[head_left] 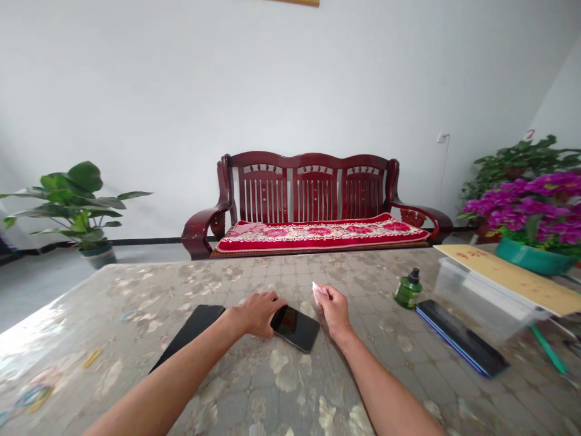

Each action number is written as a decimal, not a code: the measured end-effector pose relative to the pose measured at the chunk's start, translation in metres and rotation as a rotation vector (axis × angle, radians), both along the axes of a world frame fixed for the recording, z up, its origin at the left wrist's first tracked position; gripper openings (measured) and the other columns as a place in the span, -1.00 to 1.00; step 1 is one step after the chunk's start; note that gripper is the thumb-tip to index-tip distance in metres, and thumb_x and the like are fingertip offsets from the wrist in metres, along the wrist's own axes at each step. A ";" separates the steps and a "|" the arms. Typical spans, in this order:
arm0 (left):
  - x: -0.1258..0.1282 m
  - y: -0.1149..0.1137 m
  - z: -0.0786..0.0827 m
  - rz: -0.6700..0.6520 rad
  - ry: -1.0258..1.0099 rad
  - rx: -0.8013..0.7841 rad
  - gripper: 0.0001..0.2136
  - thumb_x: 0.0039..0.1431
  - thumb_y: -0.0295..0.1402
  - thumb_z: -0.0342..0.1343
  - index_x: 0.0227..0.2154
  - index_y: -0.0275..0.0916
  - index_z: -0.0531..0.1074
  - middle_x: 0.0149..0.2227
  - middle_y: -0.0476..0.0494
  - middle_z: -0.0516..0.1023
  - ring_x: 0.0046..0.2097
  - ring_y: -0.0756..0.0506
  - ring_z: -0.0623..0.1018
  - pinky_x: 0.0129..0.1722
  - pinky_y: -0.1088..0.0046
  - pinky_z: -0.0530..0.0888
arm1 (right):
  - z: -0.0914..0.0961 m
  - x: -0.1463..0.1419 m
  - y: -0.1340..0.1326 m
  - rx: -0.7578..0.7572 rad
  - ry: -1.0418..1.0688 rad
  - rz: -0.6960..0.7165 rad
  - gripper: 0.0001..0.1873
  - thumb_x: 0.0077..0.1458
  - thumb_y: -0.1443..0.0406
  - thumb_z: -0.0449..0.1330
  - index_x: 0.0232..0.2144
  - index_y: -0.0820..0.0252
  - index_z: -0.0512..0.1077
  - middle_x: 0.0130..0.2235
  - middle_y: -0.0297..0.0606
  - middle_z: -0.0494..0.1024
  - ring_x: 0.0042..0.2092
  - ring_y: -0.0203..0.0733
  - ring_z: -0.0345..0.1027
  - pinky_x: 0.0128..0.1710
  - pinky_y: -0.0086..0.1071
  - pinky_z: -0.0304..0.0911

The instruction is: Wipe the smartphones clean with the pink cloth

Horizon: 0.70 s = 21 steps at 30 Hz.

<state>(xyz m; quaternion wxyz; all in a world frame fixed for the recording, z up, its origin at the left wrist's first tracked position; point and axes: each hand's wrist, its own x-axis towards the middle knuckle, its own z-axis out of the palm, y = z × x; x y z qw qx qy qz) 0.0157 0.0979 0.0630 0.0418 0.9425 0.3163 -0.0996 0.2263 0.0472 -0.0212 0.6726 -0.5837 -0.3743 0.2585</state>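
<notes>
A black smartphone (297, 329) lies at a slant on the patterned tablecloth in front of me. My left hand (261, 313) grips its left end, thumb and fingers at the edges. To the right of the phone, my right hand (333, 307) is closed, pinching a small crumpled pale pink piece (319, 293) that looks like cloth or tissue. Most of that piece is hidden in the fingers. Under my left forearm a flat black object (190, 330) rests on the table, partly covered by the arm.
Rightward on the table (281, 399) stand a green bottle (407, 292), a long dark case (460, 339) and a clear plastic box (485, 300) under a yellow board (508, 275). Purple flowers (535, 209) fill a teal pot. Rubber bands (36, 396) lie at left. A wooden bench (313, 188) stands beyond.
</notes>
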 end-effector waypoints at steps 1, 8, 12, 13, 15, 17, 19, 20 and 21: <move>-0.003 -0.001 0.000 0.037 0.002 0.011 -0.34 -0.12 -0.37 0.23 0.16 -0.11 0.34 0.08 -0.26 0.43 0.03 -0.31 0.51 0.03 0.16 0.45 | 0.000 0.000 0.000 0.002 0.000 0.000 -0.57 -0.15 0.03 0.23 -0.38 0.29 0.58 -0.56 -0.37 0.40 -0.51 -0.31 0.14 -0.52 -0.47 0.09; -0.015 -0.033 -0.007 0.263 -0.033 0.122 -0.53 0.12 -0.30 0.10 0.10 -0.36 0.37 0.00 -0.44 0.46 0.02 -0.37 0.49 -0.05 0.10 0.47 | 0.003 -0.002 -0.001 0.001 -0.002 0.020 -0.58 -0.15 0.04 0.22 -0.40 0.29 0.57 -0.60 -0.40 0.34 -0.53 -0.32 0.10 -0.54 -0.47 0.06; -0.016 -0.060 -0.017 0.332 -0.063 0.160 -0.55 0.17 -0.26 0.11 0.08 -0.37 0.37 0.01 -0.45 0.46 0.06 -0.37 0.45 0.02 0.11 0.41 | 0.003 -0.002 -0.002 0.007 -0.015 0.036 -0.59 -0.15 0.05 0.23 -0.38 0.28 0.58 -0.58 -0.38 0.40 -0.52 -0.30 0.15 -0.52 -0.46 0.10; -0.017 -0.066 -0.020 0.338 -0.080 0.159 -0.54 0.17 -0.25 0.12 0.10 -0.35 0.36 0.02 -0.44 0.45 0.07 -0.36 0.45 0.03 0.11 0.40 | 0.003 -0.002 -0.002 0.011 -0.021 0.041 -0.59 -0.15 0.05 0.24 -0.37 0.28 0.59 -0.56 -0.37 0.43 -0.50 -0.29 0.18 -0.50 -0.46 0.13; -0.019 -0.076 -0.027 0.348 -0.113 0.149 -0.50 0.16 -0.24 0.14 0.14 -0.33 0.33 0.03 -0.42 0.45 0.07 -0.35 0.45 0.04 0.12 0.40 | 0.002 -0.002 -0.002 0.020 -0.039 0.056 -0.58 -0.14 0.05 0.26 -0.35 0.28 0.60 -0.51 -0.32 0.51 -0.46 -0.25 0.26 -0.44 -0.43 0.20; -0.022 -0.084 -0.034 0.334 -0.135 0.137 -0.48 0.15 -0.24 0.16 0.16 -0.33 0.31 0.03 -0.40 0.45 0.07 -0.35 0.45 0.05 0.12 0.40 | 0.002 -0.003 -0.002 0.018 -0.073 0.090 -0.58 -0.13 0.05 0.27 -0.34 0.27 0.60 -0.44 -0.26 0.57 -0.41 -0.19 0.35 -0.37 -0.40 0.26; -0.024 -0.092 -0.040 0.311 -0.148 0.128 -0.49 0.15 -0.29 0.17 0.16 -0.30 0.31 0.04 -0.38 0.45 0.08 -0.33 0.44 0.05 0.13 0.40 | 0.001 -0.004 -0.002 0.011 -0.121 0.125 -0.61 -0.11 0.06 0.27 -0.34 0.25 0.61 -0.39 -0.21 0.62 -0.35 -0.14 0.41 -0.30 -0.36 0.30; -0.025 -0.095 -0.041 0.302 -0.153 0.124 -0.50 0.15 -0.32 0.17 0.16 -0.29 0.31 0.04 -0.37 0.45 0.07 -0.32 0.44 0.05 0.14 0.41 | 0.001 -0.004 -0.002 0.011 -0.147 0.138 -0.62 -0.11 0.07 0.27 -0.35 0.23 0.62 -0.37 -0.20 0.63 -0.33 -0.12 0.43 -0.28 -0.34 0.31; -0.025 -0.099 -0.043 0.293 -0.160 0.117 -0.51 0.15 -0.35 0.16 0.16 -0.27 0.32 0.03 -0.35 0.46 0.06 -0.31 0.45 0.05 0.15 0.42 | 0.001 -0.005 -0.002 0.013 -0.172 0.148 -0.64 -0.10 0.08 0.27 -0.35 0.22 0.62 -0.36 -0.19 0.64 -0.31 -0.11 0.44 -0.26 -0.33 0.32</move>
